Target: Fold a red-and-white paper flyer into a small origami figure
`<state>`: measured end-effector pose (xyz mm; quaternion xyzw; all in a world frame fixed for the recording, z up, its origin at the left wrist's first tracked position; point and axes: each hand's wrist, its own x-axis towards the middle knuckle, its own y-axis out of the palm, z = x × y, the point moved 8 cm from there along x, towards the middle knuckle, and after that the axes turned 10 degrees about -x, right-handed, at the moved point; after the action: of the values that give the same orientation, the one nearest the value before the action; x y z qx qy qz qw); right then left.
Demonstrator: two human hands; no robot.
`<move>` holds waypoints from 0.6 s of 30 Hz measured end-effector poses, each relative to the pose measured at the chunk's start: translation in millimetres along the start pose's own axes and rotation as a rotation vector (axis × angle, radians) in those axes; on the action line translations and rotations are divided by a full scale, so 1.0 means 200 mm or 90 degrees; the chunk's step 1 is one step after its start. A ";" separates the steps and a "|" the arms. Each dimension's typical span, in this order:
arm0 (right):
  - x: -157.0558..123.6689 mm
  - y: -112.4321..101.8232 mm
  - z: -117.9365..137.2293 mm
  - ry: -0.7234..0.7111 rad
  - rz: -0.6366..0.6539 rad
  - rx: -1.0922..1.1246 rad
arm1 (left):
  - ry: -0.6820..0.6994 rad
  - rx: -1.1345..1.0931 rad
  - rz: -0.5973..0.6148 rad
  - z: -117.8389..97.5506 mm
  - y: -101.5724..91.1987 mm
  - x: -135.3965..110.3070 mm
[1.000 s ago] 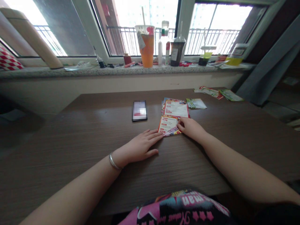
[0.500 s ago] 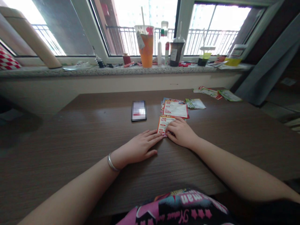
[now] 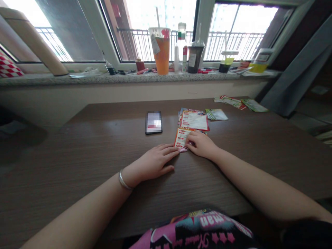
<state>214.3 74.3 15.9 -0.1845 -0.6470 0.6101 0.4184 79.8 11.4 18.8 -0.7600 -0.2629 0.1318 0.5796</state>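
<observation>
A small stack of printed cards (image 3: 181, 137) with orange borders and red labels lies on the brown table. Flat on the wood, my left hand (image 3: 155, 160) is open, its fingertips touching the lower left corner of the cards. My right hand (image 3: 201, 144) rests over the right part of that stack, fingers curled in a pinch at the card, covering much of it. Just beyond lies another pile of red-bordered cards (image 3: 194, 119), slightly fanned at its left edge. A phone (image 3: 154, 122) with a blurred screen lies to the left of the piles.
Green-and-white cards (image 3: 217, 114) and more cards (image 3: 233, 102) lie toward the table's far right. On the granite windowsill (image 3: 129, 79) stand an orange drink cup (image 3: 162, 55), a dark drink cup (image 3: 195, 58) and bottles. A grey curtain (image 3: 293, 79) hangs at right.
My right hand's fingers have drawn in and curled, shifting slightly right and uncovering more of the card's left part. My left hand has stayed nearly still.
</observation>
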 end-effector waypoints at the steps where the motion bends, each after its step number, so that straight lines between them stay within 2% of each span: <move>1: 0.00 0.00 -0.01 0.006 0.000 0.003 | 0.002 -0.001 -0.009 0.00 0.00 0.00; 18: 0.02 0.06 -0.04 0.059 0.036 -0.025 | -0.003 0.014 -0.024 0.02 0.01 0.01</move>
<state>215.6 85.1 5.6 -0.2386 -0.6334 0.5997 0.4270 79.9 16.1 16.6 -0.7481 -0.2774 0.1254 0.5897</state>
